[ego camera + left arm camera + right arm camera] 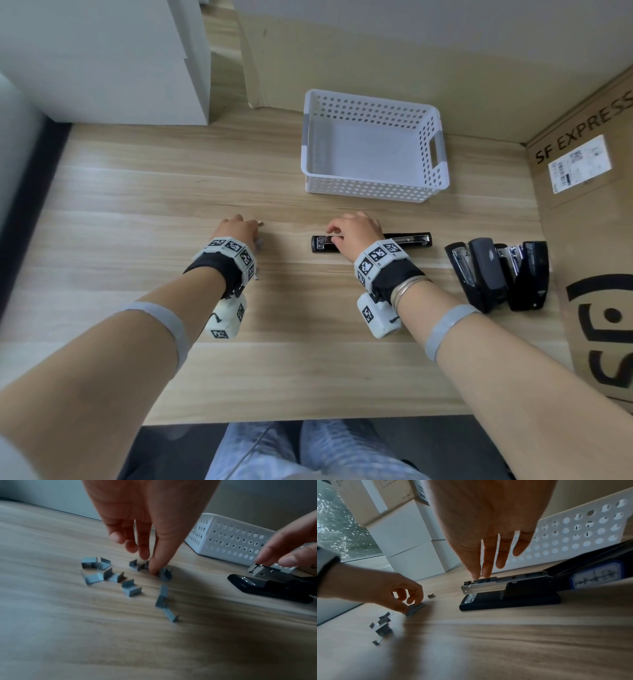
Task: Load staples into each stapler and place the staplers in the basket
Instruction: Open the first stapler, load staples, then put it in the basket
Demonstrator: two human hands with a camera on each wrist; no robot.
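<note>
A black stapler (404,241) lies opened flat on the wooden table, its metal magazine (481,586) bare. My right hand (334,236) holds the magazine's front end between thumb and index finger; the other fingers hang free. Several short grey staple strips (109,574) lie scattered to the left. My left hand (150,566) reaches down among them and pinches one staple strip (415,608) against the table. The white perforated basket (428,154) stands empty behind the stapler.
Three more black staplers (496,274) lie opened in a cluster at the right, against a cardboard box wall (589,240). White boxes (102,61) stand at the back left. The table's front edge (308,419) is near my lap.
</note>
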